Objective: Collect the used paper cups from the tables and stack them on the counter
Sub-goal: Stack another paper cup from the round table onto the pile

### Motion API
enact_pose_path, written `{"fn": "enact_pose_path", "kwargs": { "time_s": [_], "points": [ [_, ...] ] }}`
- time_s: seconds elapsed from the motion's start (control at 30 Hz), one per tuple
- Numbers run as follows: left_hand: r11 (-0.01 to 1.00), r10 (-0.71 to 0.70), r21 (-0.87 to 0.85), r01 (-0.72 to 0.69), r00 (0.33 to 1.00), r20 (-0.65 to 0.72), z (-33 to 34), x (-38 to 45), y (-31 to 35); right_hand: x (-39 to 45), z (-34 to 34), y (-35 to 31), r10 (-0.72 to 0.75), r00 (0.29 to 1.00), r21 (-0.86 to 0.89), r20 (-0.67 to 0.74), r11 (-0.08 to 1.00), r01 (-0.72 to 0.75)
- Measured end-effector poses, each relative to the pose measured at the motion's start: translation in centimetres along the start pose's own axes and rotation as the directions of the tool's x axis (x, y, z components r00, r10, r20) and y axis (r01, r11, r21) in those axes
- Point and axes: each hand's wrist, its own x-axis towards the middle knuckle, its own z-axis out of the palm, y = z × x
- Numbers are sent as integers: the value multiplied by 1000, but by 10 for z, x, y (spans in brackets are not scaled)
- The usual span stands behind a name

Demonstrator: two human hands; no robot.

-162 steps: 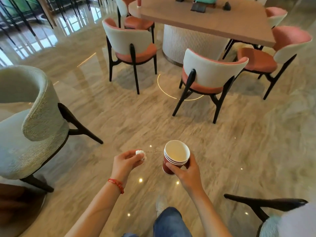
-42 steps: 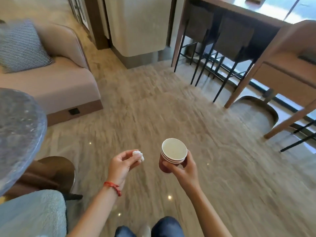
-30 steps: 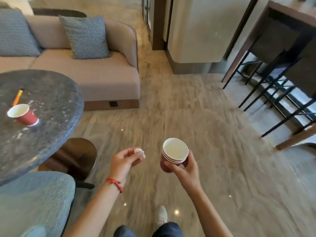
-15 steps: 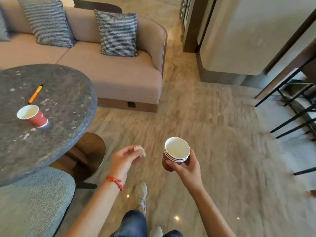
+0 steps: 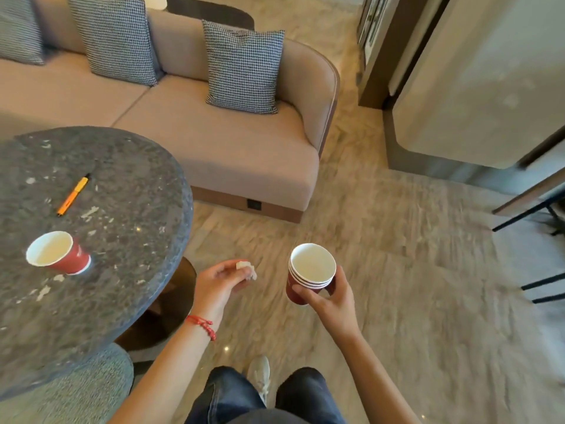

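While we stood over the marble floor (image 5: 412,286), our right hand (image 5: 331,301) gripped a stack of red paper cups (image 5: 308,273) with curled fingers (image 5: 305,293), its long axis near upright, mouths up and tipped slightly toward eleven o'clock. Our left hand (image 5: 218,284) pinched a crumpled white scrap (image 5: 246,267). At nine o'clock, a single red cup (image 5: 58,254) stood on the round dark desk (image 5: 122,240), mouth up, with an orange pen (image 5: 73,195) beyond it, pointing toward one o'clock.

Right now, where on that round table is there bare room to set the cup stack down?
The round table is bare along its near right edge, right of the red cup, and across its far part beyond the orange pen. The tightest spot is between pen and cup. The right hand holds the cup stack.
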Motion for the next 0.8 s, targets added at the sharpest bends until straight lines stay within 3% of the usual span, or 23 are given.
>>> {"fn": "enact_pose_path", "kwargs": {
  "time_s": [0.23, 0.43, 0.8],
  "points": [
    [996, -20, -87, 5, 985, -172, -25, 27, 13, 58, 43, -19, -31, 978, -80, 205, 996, 48],
    [988, -17, -149, -42, 926, -376, -49, 38, 21, 105, 91, -34, -72, 887, -107, 456, 985, 135],
    [942, -51, -256, -217, 661, -749, -87, 34, 25, 150, 186, -59, -130, 595, -44, 793, 962, 269]
  ]
}}
